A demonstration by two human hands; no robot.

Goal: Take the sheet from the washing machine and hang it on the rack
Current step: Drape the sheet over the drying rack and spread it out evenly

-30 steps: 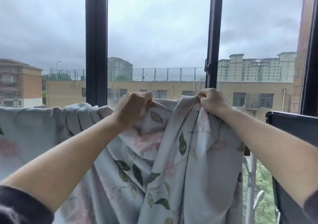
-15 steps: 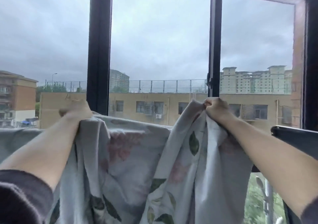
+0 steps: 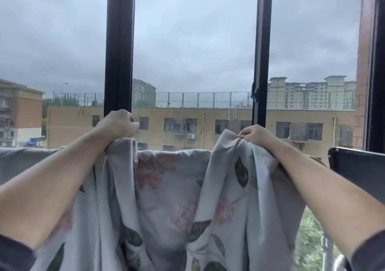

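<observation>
Sheet (image 3: 166,204), pale grey with pink flowers and green leaves, hangs in folds before the dark-framed window (image 3: 118,52). Its top edge runs level between the hands, apparently draped over a rail; the rail itself is hidden. Left hand (image 3: 118,122) is fisted around a bunched fold, raised above that edge. Right hand (image 3: 255,134) pinches another gathered peak between fingertips. Hands well apart, both forearms bare.

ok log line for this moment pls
stage: spreading sheet | left hand: gripping top edge | right hand: pinching top edge | hands apart | rack: hidden
</observation>
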